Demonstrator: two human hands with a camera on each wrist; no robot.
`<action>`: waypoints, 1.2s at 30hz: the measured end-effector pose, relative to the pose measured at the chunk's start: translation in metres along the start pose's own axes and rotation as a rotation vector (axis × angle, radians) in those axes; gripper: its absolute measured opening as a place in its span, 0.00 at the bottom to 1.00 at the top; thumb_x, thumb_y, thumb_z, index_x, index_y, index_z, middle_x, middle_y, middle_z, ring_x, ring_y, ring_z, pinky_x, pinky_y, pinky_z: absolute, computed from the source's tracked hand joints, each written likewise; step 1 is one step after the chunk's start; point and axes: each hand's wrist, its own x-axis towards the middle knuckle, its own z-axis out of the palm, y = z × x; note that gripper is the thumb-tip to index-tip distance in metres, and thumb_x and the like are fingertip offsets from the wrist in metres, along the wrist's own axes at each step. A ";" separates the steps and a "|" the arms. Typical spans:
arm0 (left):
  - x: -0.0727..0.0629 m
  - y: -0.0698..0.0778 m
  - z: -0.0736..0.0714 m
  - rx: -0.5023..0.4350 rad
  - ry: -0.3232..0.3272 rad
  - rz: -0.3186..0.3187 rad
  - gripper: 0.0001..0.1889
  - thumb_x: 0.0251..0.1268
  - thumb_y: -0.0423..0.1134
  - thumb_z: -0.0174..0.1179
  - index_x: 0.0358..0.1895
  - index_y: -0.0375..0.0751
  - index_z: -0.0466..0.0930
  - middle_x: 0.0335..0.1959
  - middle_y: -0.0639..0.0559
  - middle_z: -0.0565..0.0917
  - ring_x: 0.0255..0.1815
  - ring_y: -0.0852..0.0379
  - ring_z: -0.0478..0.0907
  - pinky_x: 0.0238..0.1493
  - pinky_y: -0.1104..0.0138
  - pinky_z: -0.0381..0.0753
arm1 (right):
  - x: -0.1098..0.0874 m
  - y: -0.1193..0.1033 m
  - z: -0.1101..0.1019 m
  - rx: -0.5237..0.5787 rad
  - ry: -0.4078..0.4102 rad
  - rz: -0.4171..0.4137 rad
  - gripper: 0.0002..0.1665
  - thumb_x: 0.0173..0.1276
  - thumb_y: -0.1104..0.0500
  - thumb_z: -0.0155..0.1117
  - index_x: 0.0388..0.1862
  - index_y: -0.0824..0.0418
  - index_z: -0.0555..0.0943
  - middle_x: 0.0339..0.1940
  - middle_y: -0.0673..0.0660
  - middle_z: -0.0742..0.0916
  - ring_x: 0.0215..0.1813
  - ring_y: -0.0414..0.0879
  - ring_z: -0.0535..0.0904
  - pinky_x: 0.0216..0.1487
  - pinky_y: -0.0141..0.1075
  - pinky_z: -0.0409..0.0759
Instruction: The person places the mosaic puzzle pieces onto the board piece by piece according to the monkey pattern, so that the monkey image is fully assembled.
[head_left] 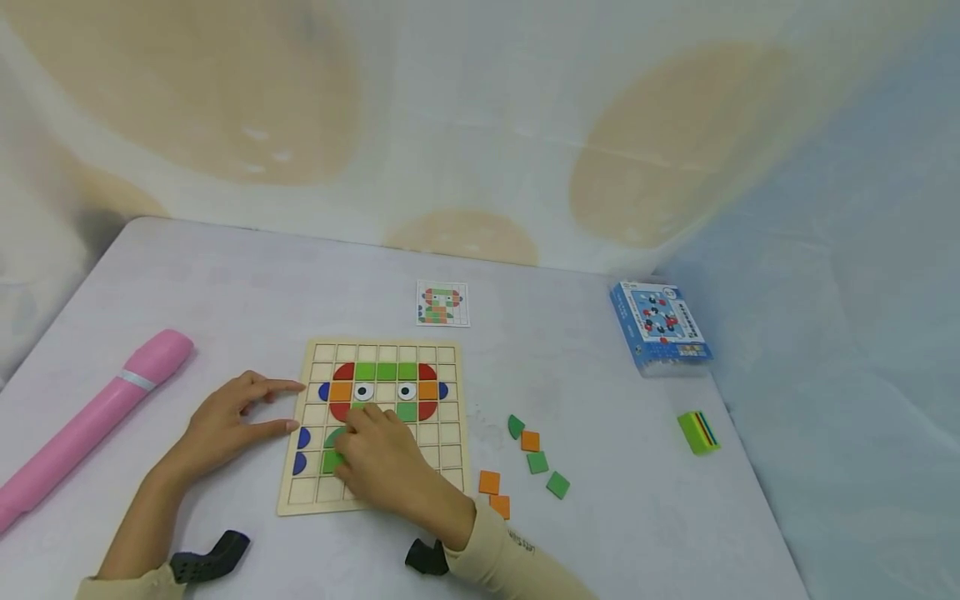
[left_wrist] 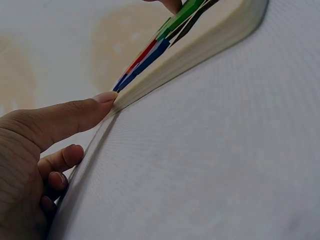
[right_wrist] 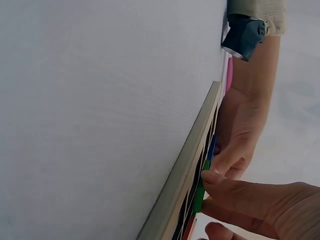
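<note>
A wooden grid board (head_left: 303,492) lies on the table with coloured pieces forming a face with round eyes (head_left: 407,391). At its left edge my left hand (head_left: 222,418) rests thumb and forefinger against the rim, the other fingers loosely bent. In the left wrist view, the thumb (left_wrist: 103,97) touches the board's corner edge. Over the lower middle of the board reaches my right hand (head_left: 386,458), hiding some cells. The right wrist view shows its thumb and finger pinching a green tile (right_wrist: 199,198) at the board surface. Blue half circles (head_left: 303,438) sit in the left column.
Right of the board lie loose orange squares (head_left: 489,482), green squares (head_left: 557,485) and a green quarter circle (head_left: 515,427). A pattern card (head_left: 442,321) lies behind it. Farther right are a blue box (head_left: 660,325) and a green block (head_left: 697,432). A pink tube (head_left: 97,421) lies left.
</note>
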 end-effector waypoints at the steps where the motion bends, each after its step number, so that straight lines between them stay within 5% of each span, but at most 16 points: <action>1: 0.000 0.000 0.000 0.000 0.001 0.002 0.25 0.55 0.52 0.73 0.57 0.56 0.83 0.36 0.55 0.74 0.36 0.61 0.64 0.35 0.65 0.62 | 0.000 0.000 0.000 0.025 -0.005 0.010 0.07 0.64 0.46 0.71 0.37 0.46 0.89 0.43 0.45 0.82 0.48 0.40 0.74 0.51 0.33 0.75; 16: 0.000 -0.001 0.000 0.010 -0.011 -0.010 0.25 0.54 0.52 0.73 0.58 0.56 0.83 0.36 0.54 0.74 0.36 0.60 0.63 0.34 0.65 0.61 | 0.000 0.002 0.008 0.063 0.018 0.038 0.07 0.62 0.45 0.72 0.36 0.44 0.89 0.35 0.44 0.80 0.39 0.37 0.71 0.40 0.29 0.70; 25: 0.000 0.000 0.002 0.004 -0.015 0.001 0.25 0.55 0.51 0.73 0.58 0.57 0.82 0.37 0.55 0.74 0.36 0.61 0.63 0.35 0.66 0.62 | -0.009 0.002 0.007 0.035 0.030 0.039 0.09 0.62 0.45 0.72 0.40 0.44 0.89 0.36 0.43 0.80 0.40 0.37 0.71 0.46 0.31 0.74; 31: 0.001 -0.003 0.003 0.008 -0.005 0.009 0.25 0.55 0.51 0.73 0.58 0.58 0.82 0.39 0.56 0.75 0.38 0.63 0.64 0.37 0.66 0.64 | -0.025 0.010 -0.006 0.039 0.025 0.027 0.14 0.63 0.45 0.71 0.46 0.48 0.86 0.38 0.44 0.79 0.42 0.38 0.70 0.47 0.31 0.72; 36: 0.001 -0.002 0.002 0.034 -0.006 -0.010 0.25 0.55 0.53 0.72 0.58 0.57 0.82 0.38 0.55 0.75 0.38 0.62 0.64 0.36 0.65 0.63 | -0.049 0.035 -0.014 0.088 0.026 0.118 0.18 0.63 0.47 0.73 0.49 0.50 0.87 0.38 0.45 0.79 0.44 0.40 0.70 0.52 0.35 0.73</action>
